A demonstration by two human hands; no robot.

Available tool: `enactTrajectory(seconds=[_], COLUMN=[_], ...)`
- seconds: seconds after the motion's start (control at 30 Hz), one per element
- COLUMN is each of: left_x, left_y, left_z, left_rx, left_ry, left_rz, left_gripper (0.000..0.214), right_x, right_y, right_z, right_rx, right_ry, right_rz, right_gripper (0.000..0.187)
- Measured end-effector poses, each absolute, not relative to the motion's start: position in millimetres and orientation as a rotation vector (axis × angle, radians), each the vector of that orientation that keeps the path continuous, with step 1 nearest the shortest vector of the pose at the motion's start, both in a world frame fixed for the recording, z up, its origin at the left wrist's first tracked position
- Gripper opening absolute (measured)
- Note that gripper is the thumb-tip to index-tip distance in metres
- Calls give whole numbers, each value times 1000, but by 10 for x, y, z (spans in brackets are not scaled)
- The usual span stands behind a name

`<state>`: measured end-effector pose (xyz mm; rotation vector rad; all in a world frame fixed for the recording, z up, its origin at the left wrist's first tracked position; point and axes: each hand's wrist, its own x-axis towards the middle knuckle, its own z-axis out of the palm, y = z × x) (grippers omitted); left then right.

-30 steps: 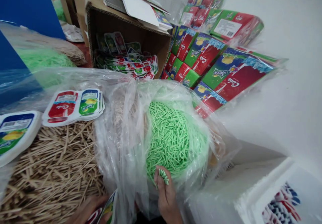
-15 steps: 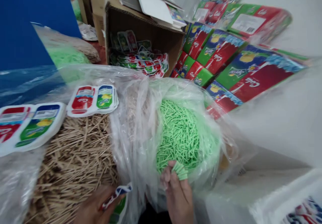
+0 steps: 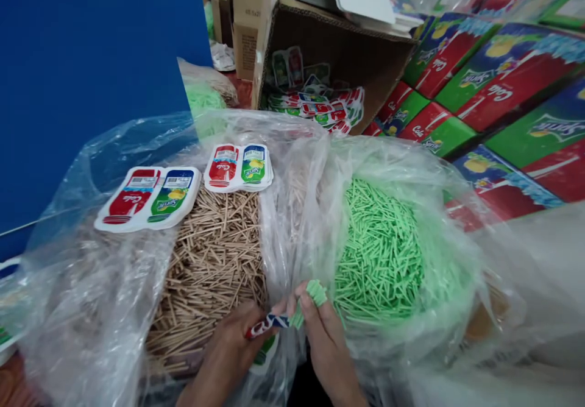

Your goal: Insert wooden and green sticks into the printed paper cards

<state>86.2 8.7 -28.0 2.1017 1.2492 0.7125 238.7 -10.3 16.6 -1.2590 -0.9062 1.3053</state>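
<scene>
My left hand (image 3: 233,343) is closed on a small printed packet (image 3: 278,320), its red, white and blue edge turned up. My right hand (image 3: 326,340) pinches a bunch of short light-green sticks (image 3: 315,293). Some green sticks sit at the packet's right end, where the two hands meet; whether they are inside it I cannot make out. Below the left hand lies a heap of brown sticks (image 3: 214,254) in clear plastic. Right of the hands is an open plastic bag (image 3: 457,261) with a heap of green sticks (image 3: 379,248).
Two stacks of red-and-green cola and Sprite cards, a left stack (image 3: 148,198) and a right stack (image 3: 238,168), lie at the back of the brown sticks. Behind stands a cardboard box (image 3: 388,66) holding similar packets. Printed cartons (image 3: 493,84) are piled at right; a blue panel (image 3: 91,41) rises at left.
My hands have come together, bringing the green bunch against the packet's end. The camera view has turned left, so the surroundings appear farther right.
</scene>
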Motion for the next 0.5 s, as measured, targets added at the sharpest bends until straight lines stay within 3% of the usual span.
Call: enactTrajectory(seconds=[0.13, 0.33, 0.5], left_x=[882, 871, 867], left_y=[84, 45, 59], left_z=[-267, -306, -222], left_rx=[2146, 2303, 2101], left_ry=[1100, 1024, 1125], left_rz=[742, 893, 806], left_gripper=[16, 44, 28], right_x=[2370, 2258, 2201], right_y=[-21, 128, -32], right_z=[163, 160, 64], right_rx=[-1335, -1292, -1284], right_ry=[-957, -1011, -996], right_rz=[1311, 1401, 1242], right_gripper=[32, 35, 30])
